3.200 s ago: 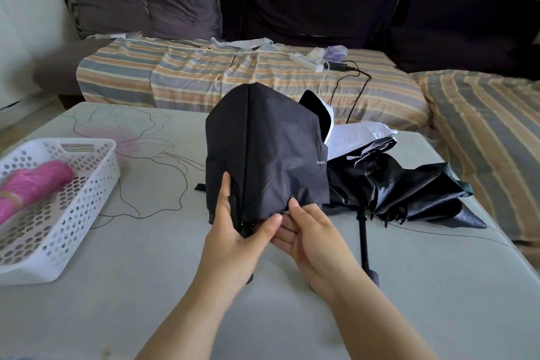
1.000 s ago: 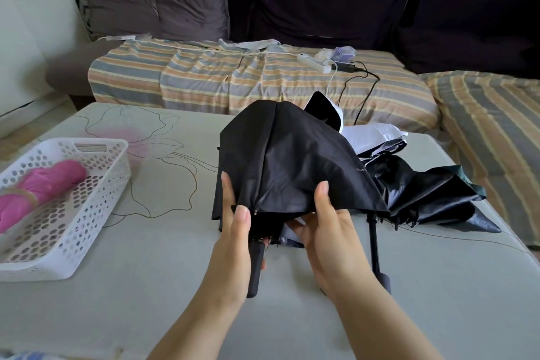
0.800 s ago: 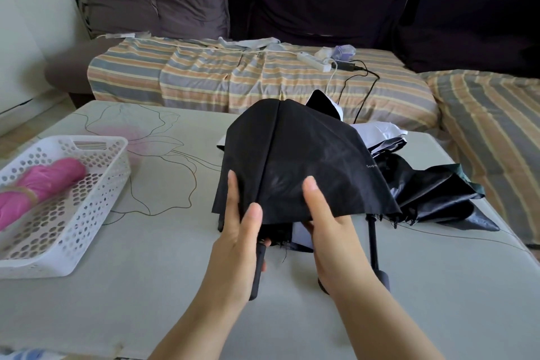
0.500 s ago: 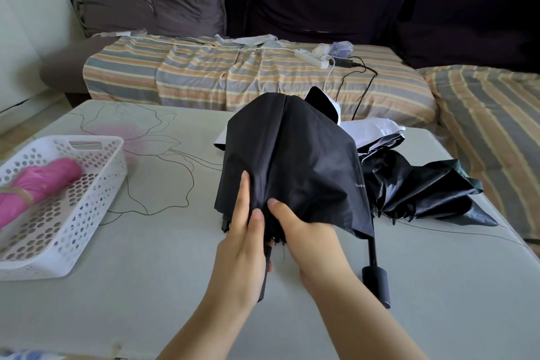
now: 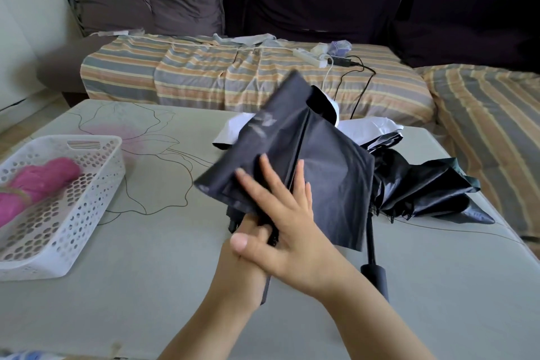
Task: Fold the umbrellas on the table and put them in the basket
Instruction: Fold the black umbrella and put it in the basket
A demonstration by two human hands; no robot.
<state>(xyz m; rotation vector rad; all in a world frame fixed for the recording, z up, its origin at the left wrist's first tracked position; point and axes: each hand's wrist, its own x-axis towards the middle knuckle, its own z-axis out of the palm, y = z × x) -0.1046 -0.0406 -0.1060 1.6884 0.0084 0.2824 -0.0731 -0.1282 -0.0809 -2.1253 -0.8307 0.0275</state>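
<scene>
Two hands are seen, the left hand (image 5: 248, 248) and the right hand (image 5: 287, 231). Three umbrellas are counted on the desk (image 5: 146, 286): one black umbrella (image 5: 330, 172) being held, a second dark umbrella (image 5: 426, 187) lying crumpled, and a white-lined umbrella (image 5: 368, 127) (mostly hidden behind the others). One pink umbrella (image 5: 41, 184) is counted inside one white basket (image 5: 67, 231). One power strip (image 5: 309, 57) is seen on the sofa.

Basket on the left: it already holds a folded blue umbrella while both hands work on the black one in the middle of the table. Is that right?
Not quite. The head view shows that the folded umbrella in the white basket is pink, not blue. The rest holds: the left hand and right hand are both on the black umbrella mid-table.
</scene>
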